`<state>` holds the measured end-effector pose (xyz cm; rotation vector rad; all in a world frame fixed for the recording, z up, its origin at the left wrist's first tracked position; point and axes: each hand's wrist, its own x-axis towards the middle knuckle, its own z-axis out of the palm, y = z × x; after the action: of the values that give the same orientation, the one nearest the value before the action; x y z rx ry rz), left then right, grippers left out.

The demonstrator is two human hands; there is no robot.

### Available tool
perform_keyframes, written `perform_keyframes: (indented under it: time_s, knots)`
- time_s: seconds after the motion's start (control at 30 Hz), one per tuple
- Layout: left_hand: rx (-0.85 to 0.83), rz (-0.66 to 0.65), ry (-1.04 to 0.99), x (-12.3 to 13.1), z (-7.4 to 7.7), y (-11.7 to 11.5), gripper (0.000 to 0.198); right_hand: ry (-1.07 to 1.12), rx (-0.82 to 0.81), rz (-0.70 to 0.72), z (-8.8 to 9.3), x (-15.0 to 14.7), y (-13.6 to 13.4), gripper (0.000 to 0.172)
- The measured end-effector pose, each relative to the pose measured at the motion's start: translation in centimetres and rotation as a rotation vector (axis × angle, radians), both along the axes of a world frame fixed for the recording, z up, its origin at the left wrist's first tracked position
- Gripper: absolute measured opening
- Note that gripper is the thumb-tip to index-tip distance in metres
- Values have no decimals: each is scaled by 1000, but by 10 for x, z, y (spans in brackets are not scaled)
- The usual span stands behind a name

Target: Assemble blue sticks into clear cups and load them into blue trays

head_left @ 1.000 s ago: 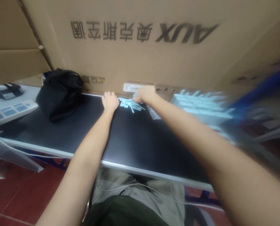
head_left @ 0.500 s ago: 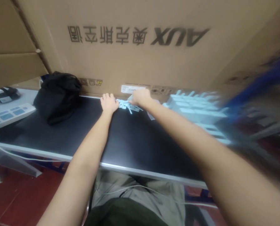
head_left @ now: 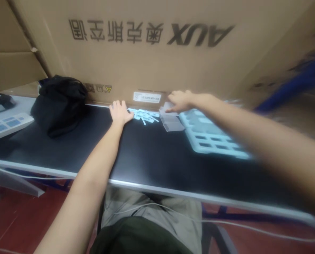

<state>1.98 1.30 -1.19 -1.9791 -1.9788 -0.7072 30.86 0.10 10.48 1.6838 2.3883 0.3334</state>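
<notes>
My left hand (head_left: pixel 119 112) lies with fingers spread on the black tabletop, at the left edge of a small heap of pale blue plastic pieces (head_left: pixel 144 115). Its thumb reaches to the heap. Farther right, my right hand (head_left: pixel 182 100) is over a translucent plastic box (head_left: pixel 172 123), fingers stretched out and thumb apart. Whether it touches the box is hard to tell. Under and behind the right forearm sits a light blue tray (head_left: pixel 196 143) with rectangular openings, partly hidden by the arm.
A tall cardboard box (head_left: pixel 115 67) with upside-down print stands along the back of the table (head_left: pixel 152 158). To the left are a black cloth bag (head_left: pixel 59 106), a white panel with blue squares (head_left: pixel 9 125) and a black strap-like item (head_left: pixel 0 102). A blue frame (head_left: pixel 292 81) rises at right.
My right hand has moved right from above the blue pieces to the translucent box, its fingers spreading. The left hand stays beside the heap. The view has shifted slightly.
</notes>
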Motion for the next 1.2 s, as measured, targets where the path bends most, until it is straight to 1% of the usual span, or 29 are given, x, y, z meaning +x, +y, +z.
perform_keyframes:
  time_s: [0.07,0.13,0.27,0.33,0.4,0.53,0.6,0.67,0.73,0.77,0.83,0.87,0.9,0.93,0.97,1.0,1.03,1.1,1.13,1.2]
  knots:
    - [29,-13,-2,-1,0,-1,58,-46,-27,62,0,17,-4,73]
    - [64,-39,-1,-1,1,-2,54,-49,-72,126,-3,28,-8,69]
    - [136,-171,53,-1,4,-3,39,4,-136,239,-15,37,-8,69]
    - [165,-276,101,2,7,-3,35,35,-144,269,-22,39,-6,71]
    - [172,-425,174,10,9,-4,34,59,-148,283,-29,40,-2,72]
    - [118,-752,377,42,12,-14,38,93,-156,269,-41,38,7,70]
    - [80,-867,448,62,11,-21,38,128,-149,283,-37,37,6,74]
    - [61,-918,473,79,8,-26,37,201,-86,333,-23,39,-5,76]
    - [52,-913,471,88,4,-29,38,319,79,377,-3,48,-31,70]
    - [49,-896,464,91,2,-29,38,390,199,359,6,56,-48,65]
    - [37,-852,449,91,-1,-28,39,547,542,242,15,76,-86,58]
    - [31,-831,440,90,-2,-27,38,628,732,138,14,88,-104,53]
    - [26,-816,433,89,-3,-25,38,707,915,27,9,100,-120,47]
    - [21,-808,428,87,-3,-24,37,778,1053,-86,-1,111,-134,42]
    - [15,-807,424,86,-4,-23,36,841,1137,-204,-13,122,-144,39]
    - [9,-809,419,86,-4,-23,36,904,1164,-327,-26,131,-151,38]
    - [2,-813,413,85,-4,-22,36,973,1139,-457,-39,138,-154,39]
    - [-9,-824,398,85,-3,-20,36,1104,991,-688,-62,149,-153,45]
    - [-12,-832,388,85,-3,-20,35,1144,917,-766,-70,153,-151,47]
    - [-12,-854,369,84,-2,-19,34,1168,825,-833,-79,160,-146,47]
